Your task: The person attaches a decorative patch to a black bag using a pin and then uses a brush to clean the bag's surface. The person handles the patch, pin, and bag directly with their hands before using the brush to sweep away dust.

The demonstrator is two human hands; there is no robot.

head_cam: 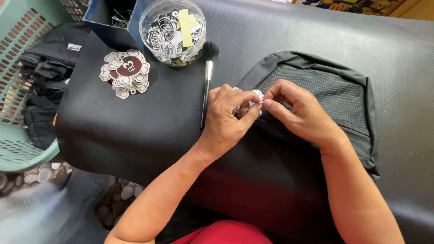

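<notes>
fingers (253, 100) of both hands pinch a small white-and-silver tag (257, 95) at the black mesh-panelled fabric backpack's (325, 95) nine o'clock edge; best to keep the left hand (226, 118) and right hand (298, 113) close and steady.

The counter (398, 54) wears a black, leather-like cover with a fine grain and a dull sheen. The black bag (325, 90) on it is matt woven cloth with an open mesh panel. The round tub (156, 18) is clear, glossy plastic. The brush (207, 86) has a shiny metal ferrule and soft dark bristles. The basket (18, 40) is pale green perforated plastic.
</notes>
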